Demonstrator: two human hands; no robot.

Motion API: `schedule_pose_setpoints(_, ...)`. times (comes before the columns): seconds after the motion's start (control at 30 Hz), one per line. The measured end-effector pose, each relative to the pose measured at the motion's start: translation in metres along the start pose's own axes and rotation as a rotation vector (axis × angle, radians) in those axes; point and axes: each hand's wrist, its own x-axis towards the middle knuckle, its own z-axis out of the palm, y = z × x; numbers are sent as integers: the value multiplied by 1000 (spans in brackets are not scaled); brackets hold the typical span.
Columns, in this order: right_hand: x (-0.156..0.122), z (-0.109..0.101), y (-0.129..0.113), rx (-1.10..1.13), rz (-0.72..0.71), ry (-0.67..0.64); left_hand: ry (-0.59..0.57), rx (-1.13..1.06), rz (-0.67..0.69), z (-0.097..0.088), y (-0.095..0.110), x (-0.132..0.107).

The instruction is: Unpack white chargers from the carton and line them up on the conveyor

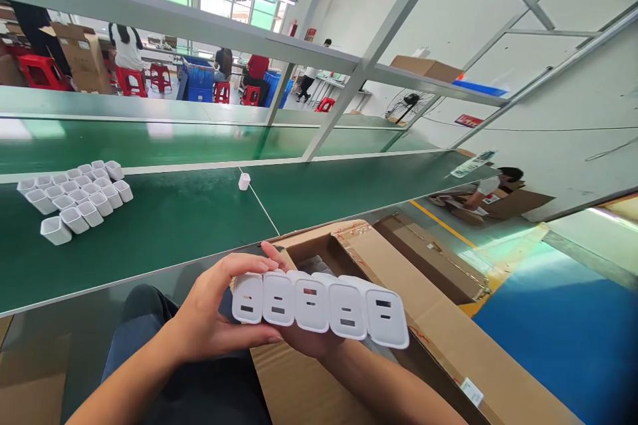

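Note:
A side-by-side row of several white plastic charger housings [312, 305] is held up in front of me, over the open carton. Their end faces point at me, each with a wide slot and a smaller oval slot, and not all are the same way up. My left hand [204, 309] is closed on the row's left end, fingers on top and thumb underneath. From below and behind, my right hand [312, 340] supports the row; most of its fingers are hidden by the housings.
Many white housings [80, 196] stand grouped on the green belt [189, 212] at left, with a single housing [244, 181] farther right. An open cardboard box [423, 299] is beside my lap. Metal frame posts [343, 96] rise behind the belt. A person [486, 192] sits at far right.

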Motion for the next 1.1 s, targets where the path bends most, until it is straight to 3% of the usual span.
schedule_pose_setpoints(0.2,-3,-4,1,-32,5,55,46,105,41,-4,3,-4)
schedule_pose_setpoints(0.6,-1,4,-2,74,-3,-11,110,356,199,-10,7,0)
schedule_pose_setpoints(1.1,3,4,-1,42,-14,4,76,470,252,-13,4,-4)
